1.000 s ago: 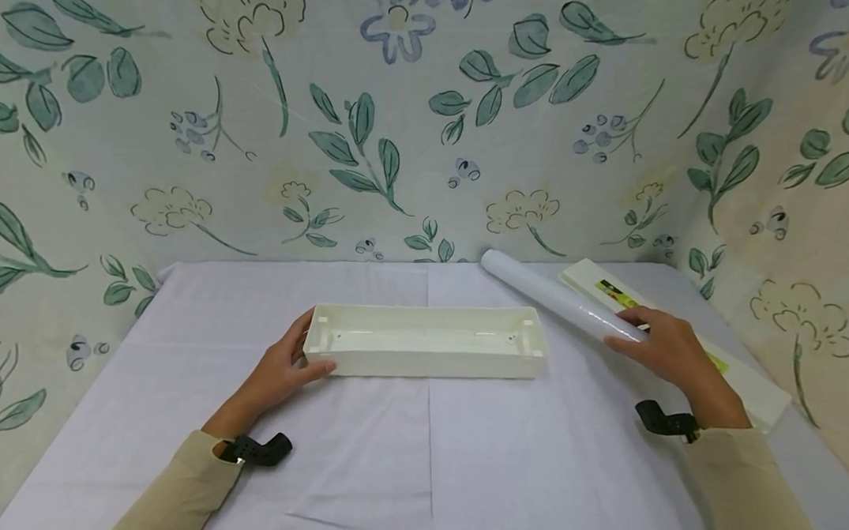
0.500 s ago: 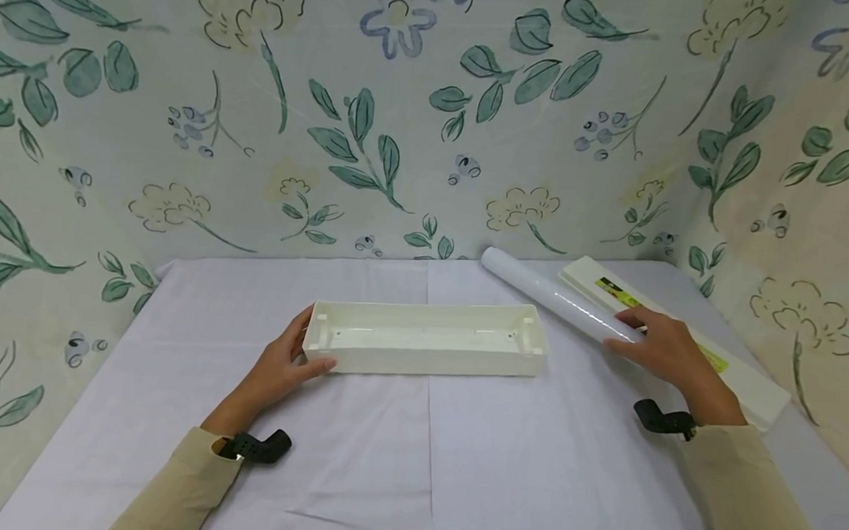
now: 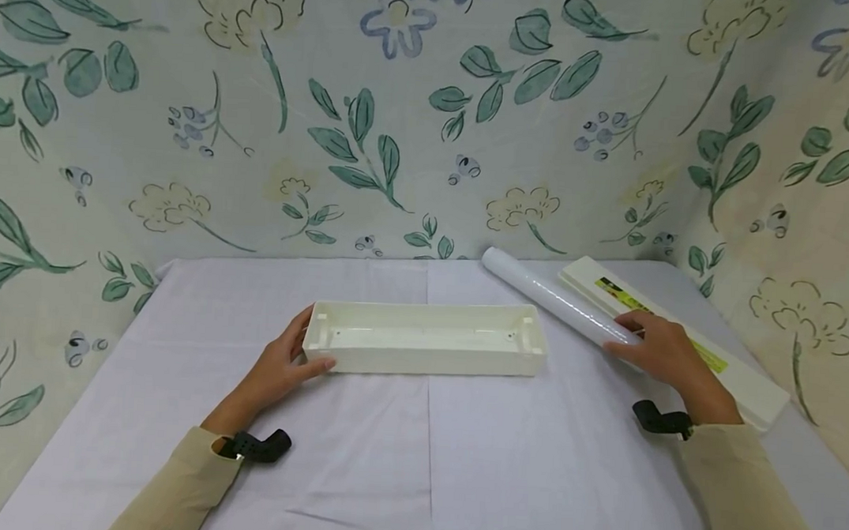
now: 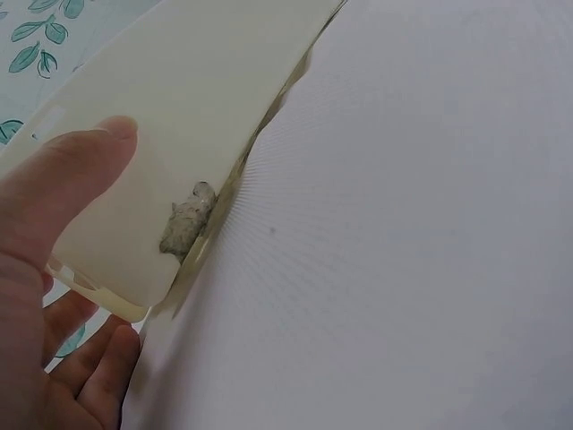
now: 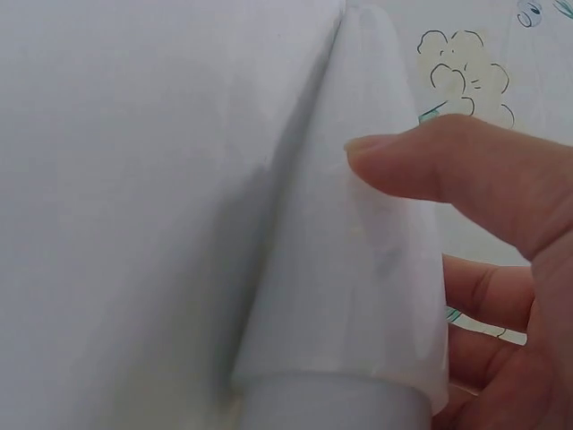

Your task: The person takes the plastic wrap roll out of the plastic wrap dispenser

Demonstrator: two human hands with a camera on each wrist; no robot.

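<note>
A long, open cream plastic box (image 3: 427,363) rests on the table, its open top facing up and its interior bare. My left hand (image 3: 272,377) grips its left end. In the left wrist view the thumb lies on the box's outer wall (image 4: 206,90), with the other fingers round the end. A grey, rough patch (image 4: 186,224) marks that wall near the bottom edge. To the right, a glossy white roll of plastic wrap (image 3: 553,293) lies slantwise. My right hand (image 3: 665,356) holds its near end, thumb on top; a core end (image 5: 336,405) protrudes from the film in the right wrist view.
Beyond the roll lies a long cream lid (image 3: 755,392) with a yellow-green label, partly behind my right hand. A white cloth (image 3: 359,460) with creases covers the table. Floral-patterned fabric (image 3: 429,154) hangs at the back and sides.
The right hand has shifted very slightly leftward on the roll. The scene rose slightly in the head view. Both holds, the box and the roll stay as they were.
</note>
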